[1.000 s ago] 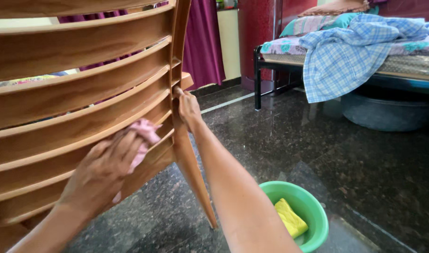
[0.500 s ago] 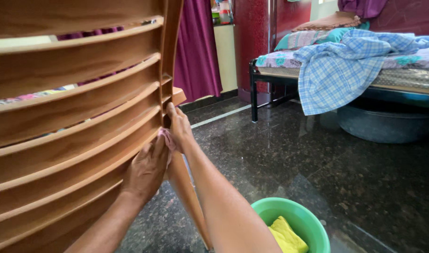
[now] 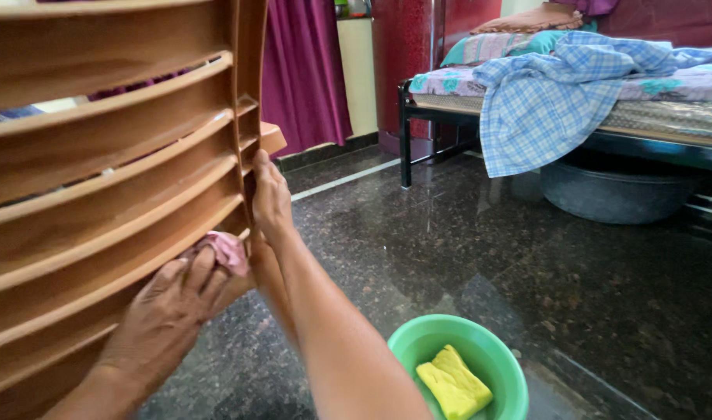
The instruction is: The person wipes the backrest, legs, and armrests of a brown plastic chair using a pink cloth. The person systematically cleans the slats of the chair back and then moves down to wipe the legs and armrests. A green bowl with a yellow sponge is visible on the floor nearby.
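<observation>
A brown plastic chair (image 3: 99,179) with slatted back fills the left of the head view, tilted toward me. My left hand (image 3: 173,299) presses a small pink cloth (image 3: 225,250) against a lower slat near the chair's right edge. My right hand (image 3: 270,198) grips the chair's right side rail just above the cloth, with my forearm running down to the bottom of the frame.
A green basin (image 3: 492,365) holding a yellow sponge (image 3: 453,385) sits on the dark polished stone floor (image 3: 465,241). A metal-framed bed (image 3: 406,117) with a blue checked cloth (image 3: 550,101) stands at the back right over a grey tub (image 3: 613,190). Purple curtain (image 3: 301,70) behind the chair.
My left hand slid with the pink cloth along the slats to the right edge, then slightly down. The right hand kept its hold on the side rail while the view shifted.
</observation>
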